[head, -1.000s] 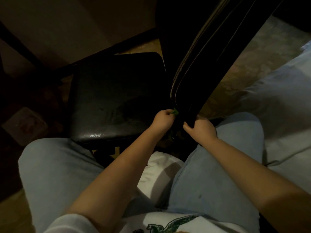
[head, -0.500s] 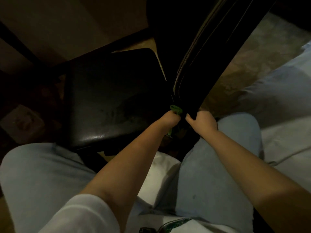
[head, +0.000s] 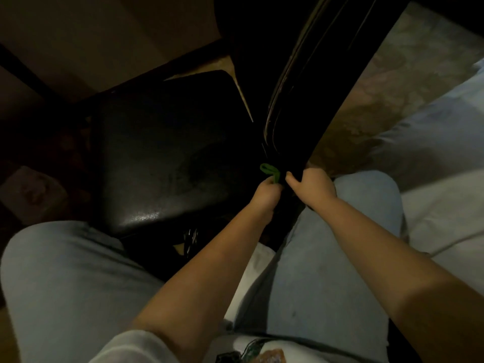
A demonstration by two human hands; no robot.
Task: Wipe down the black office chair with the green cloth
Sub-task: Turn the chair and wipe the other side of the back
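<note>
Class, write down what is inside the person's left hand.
The left hand grips the green cloth; one small fold pokes out above it, beside the black chair. The rest is hidden inside the fist.

light: dim and warm; most of your view sits in shadow. floor (head: 387, 82) at your 1 to 2 o'clock: mottled tan and grey, blotchy pattern. pale crumpled fabric (head: 445, 210) fills 3 o'clock, bordering that floor; you cannot tell what it covers. 10 to 11 o'clock: flat beige panel (head: 104, 35), crossed by a dark diagonal bar (head: 28, 70). 9 o'clock: pale boxy object (head: 31, 195), low down, too blurred to identify.
</note>
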